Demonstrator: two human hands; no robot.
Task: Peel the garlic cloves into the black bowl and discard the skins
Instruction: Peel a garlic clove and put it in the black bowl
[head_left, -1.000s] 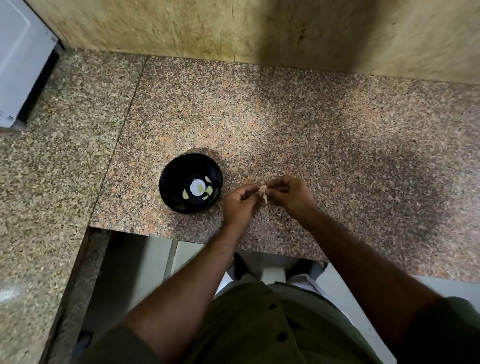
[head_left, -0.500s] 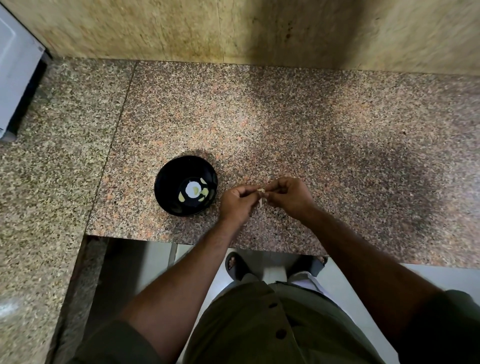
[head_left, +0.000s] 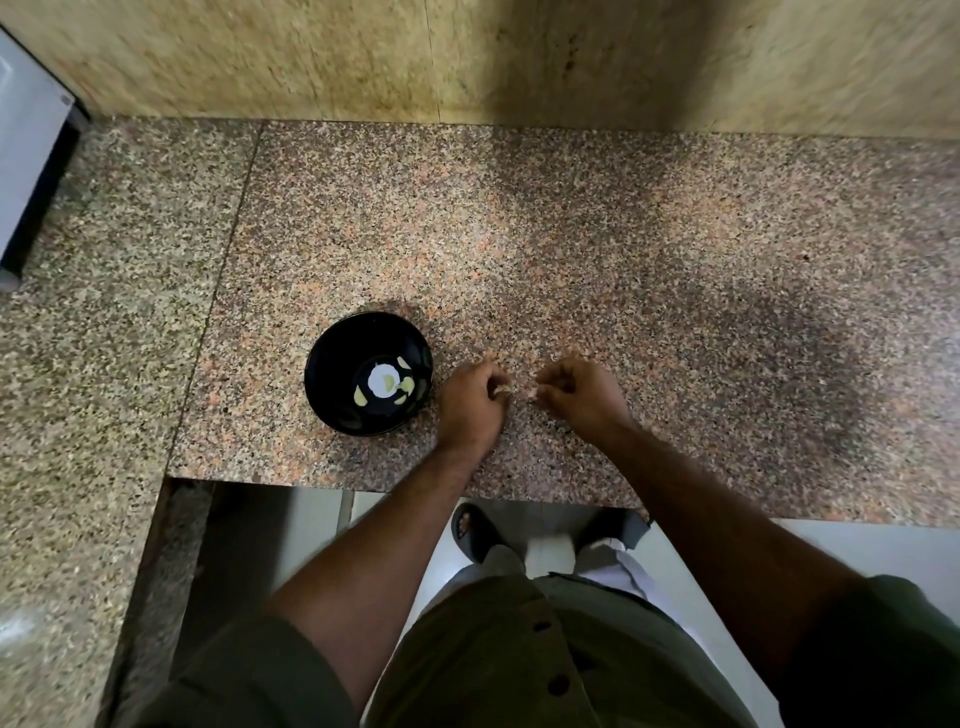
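Two hands: left hand (head_left: 470, 402) pinches a small pale garlic clove (head_left: 502, 391); right hand (head_left: 582, 391) pinches a scrap of papery skin (head_left: 531, 396)
Round black bowl (head_left: 368, 373): just left of them, several peeled cloves (head_left: 387, 383) inside
Risk: skin may flutter into the bowl, being so near
Surface: speckled pinkish granite (head_left: 571, 249); beige stone wall (head_left: 363, 57) behind

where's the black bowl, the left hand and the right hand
black bowl (head_left: 332, 387), head view, bare inner wall at its left
left hand (head_left: 470, 402), head view, back of the hand
right hand (head_left: 579, 392), head view, back of the hand
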